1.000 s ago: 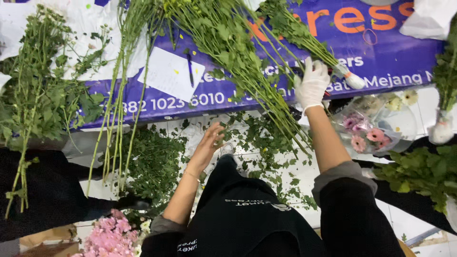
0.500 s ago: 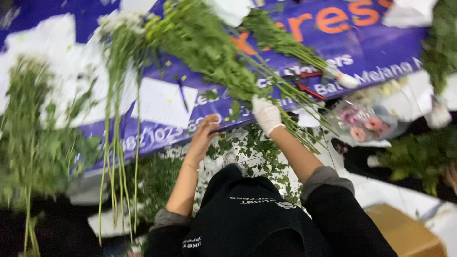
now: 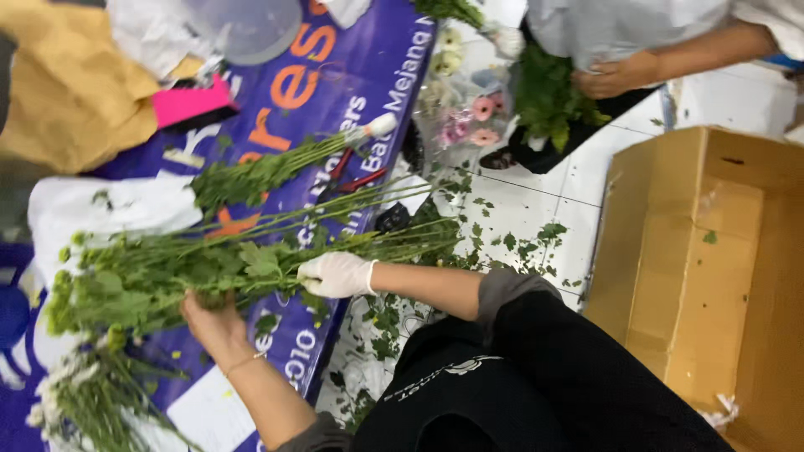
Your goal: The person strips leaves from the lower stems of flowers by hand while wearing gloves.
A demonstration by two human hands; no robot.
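Bunch of green stems [image 3: 251, 251] was laid across the purple banner [image 3: 352, 109]. Right hand [image 3: 337, 274], white-gloved, was closed around the stems mid-length. Left hand [image 3: 213, 322], bare, was cupped under the leafy end. Red cutters [image 3: 356, 172] were seen on the banner just past the stems; cardboard box [image 3: 712, 268] well off it.
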